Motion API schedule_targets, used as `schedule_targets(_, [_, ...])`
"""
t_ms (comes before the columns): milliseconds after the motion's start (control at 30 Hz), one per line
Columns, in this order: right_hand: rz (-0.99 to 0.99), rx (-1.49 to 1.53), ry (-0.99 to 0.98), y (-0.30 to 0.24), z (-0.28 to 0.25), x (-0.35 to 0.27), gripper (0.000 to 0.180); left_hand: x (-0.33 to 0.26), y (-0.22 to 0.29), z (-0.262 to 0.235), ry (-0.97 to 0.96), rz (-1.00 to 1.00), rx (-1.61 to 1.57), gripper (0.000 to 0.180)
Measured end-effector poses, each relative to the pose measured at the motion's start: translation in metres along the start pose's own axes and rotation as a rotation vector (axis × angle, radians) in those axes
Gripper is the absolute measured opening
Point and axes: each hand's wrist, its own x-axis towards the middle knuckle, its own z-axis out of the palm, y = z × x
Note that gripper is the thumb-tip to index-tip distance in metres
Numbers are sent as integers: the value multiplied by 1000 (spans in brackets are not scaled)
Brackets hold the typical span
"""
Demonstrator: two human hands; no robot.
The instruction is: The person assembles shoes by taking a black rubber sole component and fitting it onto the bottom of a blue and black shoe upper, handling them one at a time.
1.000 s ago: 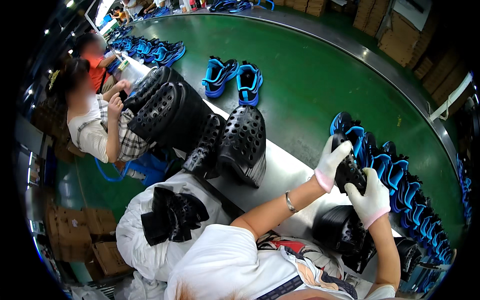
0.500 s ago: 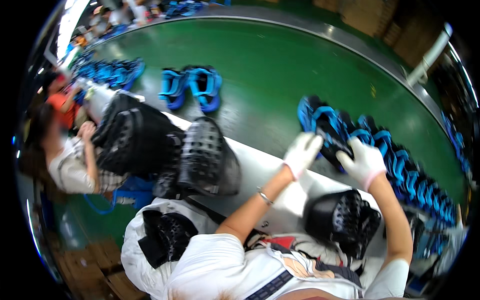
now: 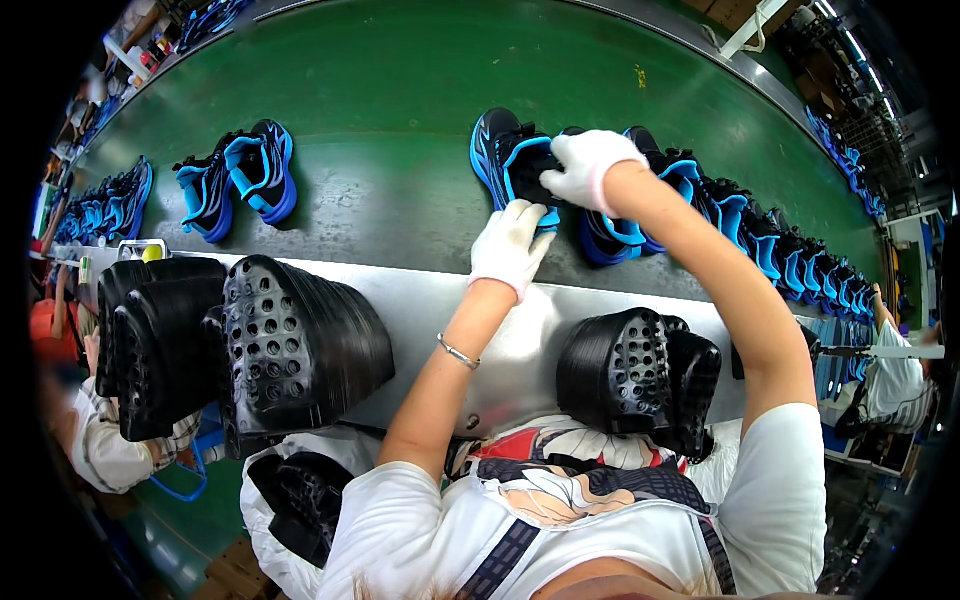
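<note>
A black and blue sneaker stands on the green belt in front of me, its opening facing up. My left hand, in a white glove, closes its fingers round the blue-lined heel. My right hand, also gloved, is bent over the opening from the right with its fingertips closed at the dark inside. A black shape fills that opening; whether the fingers pinch it is hard to see. Just right of this shoe, another sneaker lies partly under my right wrist.
A long row of sneakers runs off to the right; a pair stands at left. Stacks of black perforated plastic pieces sit on the metal ledge, with a smaller stack at right. Co-workers sit at both sides.
The view has swung to the right. Both hands were on a dark piece by the shoes; now my left hand grips a sneaker's heel and my right is at its opening.
</note>
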Motion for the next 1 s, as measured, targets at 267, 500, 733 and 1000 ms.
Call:
schedule_targets(267, [34,12,66,-37,53,44,27,49,0,-16,-636,-416,210,48])
schedule_targets(500, [-45,-102,96,-39,64,65,22,59,-5,-10,-722,-479,250,46])
schedule_targets(733, [-61,-103,86,-36,58,69,19,66,-3,-19,-701,-475,248,46])
schedule_targets(1000, [-102,-156,34,-45,59,62,18,59,-14,-14,-701,-462,253,42])
